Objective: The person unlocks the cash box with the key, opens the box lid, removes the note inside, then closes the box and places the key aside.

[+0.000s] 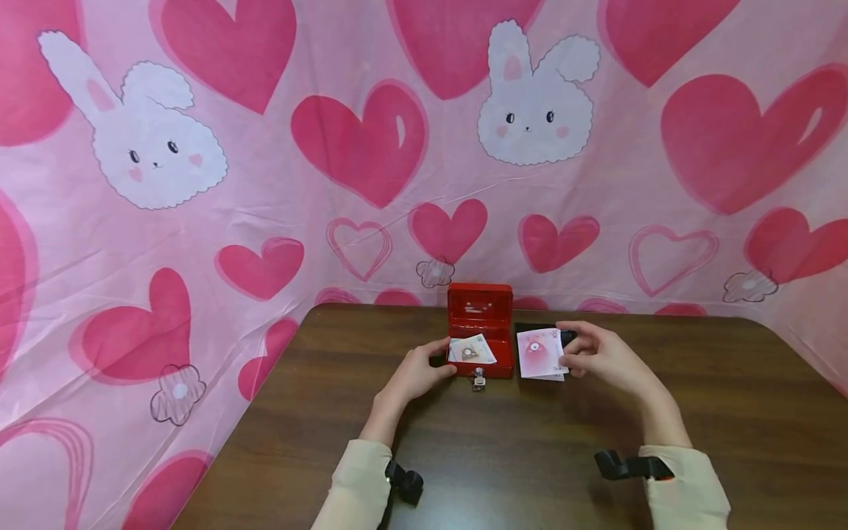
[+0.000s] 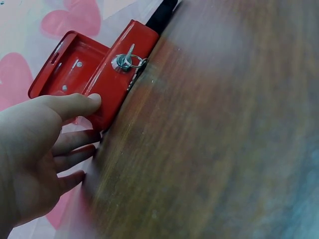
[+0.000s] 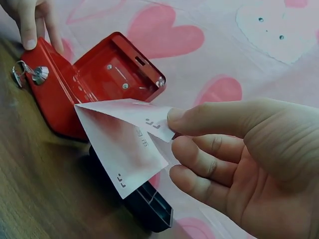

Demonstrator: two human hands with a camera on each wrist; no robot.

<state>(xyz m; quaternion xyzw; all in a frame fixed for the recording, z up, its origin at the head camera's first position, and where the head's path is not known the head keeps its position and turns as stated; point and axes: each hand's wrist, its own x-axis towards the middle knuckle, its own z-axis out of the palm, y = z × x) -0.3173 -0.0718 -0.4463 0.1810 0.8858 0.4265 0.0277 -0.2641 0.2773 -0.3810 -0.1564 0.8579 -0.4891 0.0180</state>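
1. From the head camera, I see the red cash box [image 1: 480, 333] sitting on the brown table [image 1: 530, 456] near its far edge, lid raised and leaning back toward the pink heart backdrop [image 1: 265, 184]. My left hand [image 1: 416, 375] rests against the box's left front corner. Folded banknotes [image 1: 471, 350] lie inside the box. Just right of the box, my right hand [image 1: 599, 355] pinches pink banknotes [image 1: 542, 353] above a black tray [image 1: 530, 329]. A key [image 1: 478, 380] hangs from the box's front lock.

2. At the left wrist camera, I see my left hand [image 2: 35, 154] with the thumb [image 2: 75, 104] pressed flat on the box's [image 2: 94, 74] front wall, the other fingers loosely bent beside the box and gripping nothing. The key [image 2: 127, 59] sticks out of the lock.

3. At the right wrist camera, I see my right hand [image 3: 249, 164] clamping the pink banknotes [image 3: 127, 149] between thumb and fingers, just in front of the open box [image 3: 89, 79] and above the black tray [image 3: 149, 209]. My left hand [image 3: 32, 22] touches the box's far corner.
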